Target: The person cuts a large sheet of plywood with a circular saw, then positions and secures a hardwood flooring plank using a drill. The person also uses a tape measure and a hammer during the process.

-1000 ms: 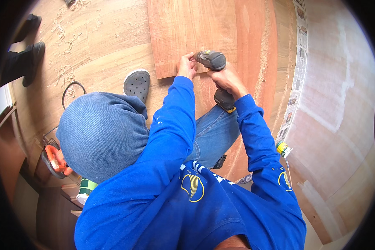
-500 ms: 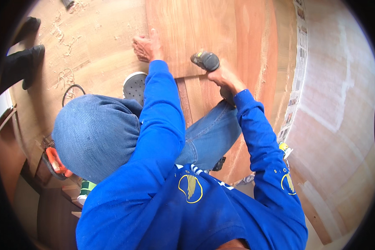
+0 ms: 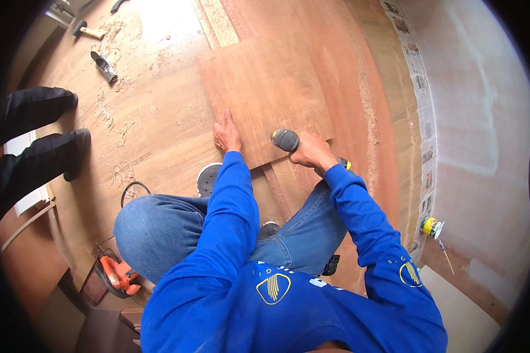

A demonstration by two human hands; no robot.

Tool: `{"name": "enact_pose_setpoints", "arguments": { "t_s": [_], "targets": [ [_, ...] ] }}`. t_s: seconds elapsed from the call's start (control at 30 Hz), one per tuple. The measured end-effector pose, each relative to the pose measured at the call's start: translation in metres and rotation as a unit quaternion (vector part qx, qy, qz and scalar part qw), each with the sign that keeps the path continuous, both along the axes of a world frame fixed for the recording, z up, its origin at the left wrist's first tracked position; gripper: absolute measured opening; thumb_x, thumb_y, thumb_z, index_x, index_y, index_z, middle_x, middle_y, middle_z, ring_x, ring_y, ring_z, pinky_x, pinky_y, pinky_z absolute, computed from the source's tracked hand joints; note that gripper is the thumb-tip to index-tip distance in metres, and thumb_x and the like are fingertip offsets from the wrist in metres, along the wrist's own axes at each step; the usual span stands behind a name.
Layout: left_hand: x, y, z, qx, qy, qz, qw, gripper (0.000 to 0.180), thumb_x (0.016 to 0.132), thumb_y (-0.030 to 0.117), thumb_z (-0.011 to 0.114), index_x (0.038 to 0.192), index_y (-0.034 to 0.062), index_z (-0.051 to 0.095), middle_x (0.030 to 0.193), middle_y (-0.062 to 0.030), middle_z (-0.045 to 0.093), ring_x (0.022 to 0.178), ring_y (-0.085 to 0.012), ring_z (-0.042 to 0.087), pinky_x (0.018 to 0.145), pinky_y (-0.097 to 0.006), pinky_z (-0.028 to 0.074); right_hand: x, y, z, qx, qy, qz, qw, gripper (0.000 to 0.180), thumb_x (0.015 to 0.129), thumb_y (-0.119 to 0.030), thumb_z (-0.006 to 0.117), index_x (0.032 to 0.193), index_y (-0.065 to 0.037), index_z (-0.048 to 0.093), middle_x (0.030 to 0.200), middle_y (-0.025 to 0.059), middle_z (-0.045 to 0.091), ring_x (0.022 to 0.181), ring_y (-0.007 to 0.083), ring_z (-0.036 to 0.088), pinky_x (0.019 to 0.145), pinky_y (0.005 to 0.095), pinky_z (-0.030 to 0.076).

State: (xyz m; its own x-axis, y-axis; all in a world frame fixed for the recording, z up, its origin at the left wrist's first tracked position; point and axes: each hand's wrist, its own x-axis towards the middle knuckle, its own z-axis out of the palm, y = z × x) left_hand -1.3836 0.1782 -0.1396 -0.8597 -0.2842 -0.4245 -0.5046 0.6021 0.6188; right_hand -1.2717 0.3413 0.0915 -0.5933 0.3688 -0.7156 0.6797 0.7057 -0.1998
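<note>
A square brown wooden board (image 3: 265, 82) lies flat on long planks in front of me. My left hand (image 3: 227, 135) rests at its near left edge, fingers stretched out and partly apart, holding nothing. Wrapped round the handle of a black and yellow cordless drill (image 3: 285, 140) is my right hand (image 3: 313, 154). The drill's body is over the board's near right part, pointing left and away. Whether its tip touches the wood cannot be made out. My bent left knee (image 3: 156, 232) and a grey clog (image 3: 208, 179) are beside my left forearm.
Left, a person's dark trouser legs (image 3: 35, 112) stand near wood shavings (image 3: 103, 112). A hand plane (image 3: 104, 66) and a hammer (image 3: 88, 30) lie farther off. An orange power tool (image 3: 119, 275) sits lower left. Newspaper strips (image 3: 421, 88) and a yellow-green can (image 3: 432, 227) are right.
The view has shifted, so the board and both hands appear lower and more far floor shows. My left hand's fingers now lie straighter along the board's edge. My right hand keeps hold of the drill.
</note>
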Motion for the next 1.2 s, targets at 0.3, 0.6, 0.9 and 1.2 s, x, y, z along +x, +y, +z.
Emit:
{"name": "enact_pose_setpoints", "arguments": {
  "t_s": [0.3,0.6,0.9,1.2],
  "targets": [
    [-0.007,-0.001,0.011,0.059,-0.01,-0.022,0.998,0.086,0.089,0.077,0.059,0.111,-0.0056,0.072,0.116,-0.0326,0.07,0.114,-0.0483,0.065,0.098,-0.053,0.048,0.005,0.004,-0.013,-0.018,-0.007,-0.032,0.999,0.032,0.072,-0.014,0.065,0.098,-0.001,0.077,0.102,0.0281,0.075,0.103,0.0467,0.071,0.087,0.0516,0.057],
    [-0.012,0.004,0.0,0.014,-0.004,-0.018,1.0,0.085,0.088,0.078,0.059,0.106,-0.0034,0.073,0.113,-0.0306,0.072,0.111,-0.0473,0.067,0.095,-0.053,0.049,0.008,0.005,-0.005,-0.023,-0.012,-0.051,0.998,0.029,0.071,-0.015,0.067,0.094,0.0,0.076,0.094,0.0242,0.076,0.093,0.0437,0.073,0.079,0.05,0.058],
    [-0.007,0.0,-0.003,0.033,0.002,-0.006,0.999,0.085,0.089,0.079,0.059,0.1,-0.0047,0.074,0.108,-0.0306,0.073,0.107,-0.0461,0.067,0.092,-0.052,0.049,0.009,0.009,-0.009,-0.033,-0.015,-0.054,0.998,0.028,0.069,-0.015,0.069,0.092,0.0,0.076,0.094,0.0252,0.076,0.093,0.0438,0.074,0.08,0.0501,0.058],
    [-0.002,-0.004,-0.001,0.024,0.016,0.0,1.0,0.084,0.09,0.075,0.061,0.095,-0.007,0.073,0.1,-0.0309,0.073,0.101,-0.0457,0.068,0.087,-0.052,0.049,0.011,0.01,-0.01,-0.015,0.004,-0.043,0.999,0.028,0.068,-0.014,0.067,0.093,-0.003,0.074,0.088,0.0248,0.074,0.088,0.0448,0.073,0.075,0.0506,0.057]
  ]
}}
